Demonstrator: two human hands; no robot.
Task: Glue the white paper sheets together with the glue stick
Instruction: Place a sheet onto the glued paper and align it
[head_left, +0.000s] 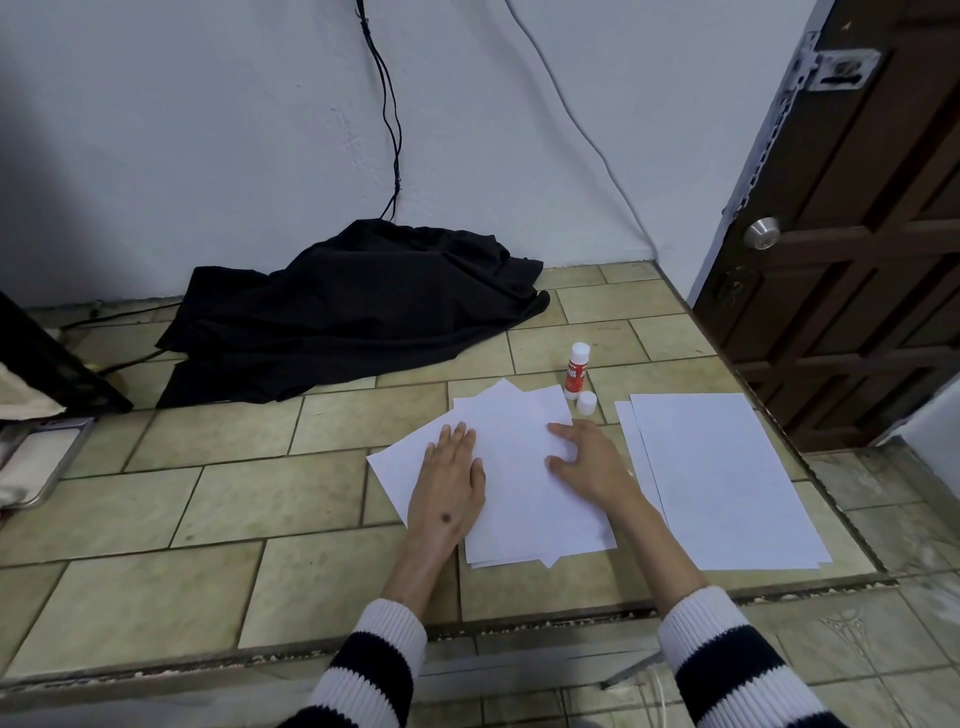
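Observation:
A fanned stack of white paper sheets lies on the tiled surface in the middle. My left hand rests flat on its left part, fingers together and stretched out. My right hand presses on the stack's right side with fingers spread and slightly bent. Neither hand holds anything. A red and white glue stick stands upright just beyond the stack, uncapped, with its white cap beside it. A second neat pile of white sheets lies to the right.
A crumpled black cloth lies at the back by the wall, with cables hanging above it. A metal tray sits at the left edge. A dark wooden door stands at the right. The tiled ledge's front edge runs near my sleeves.

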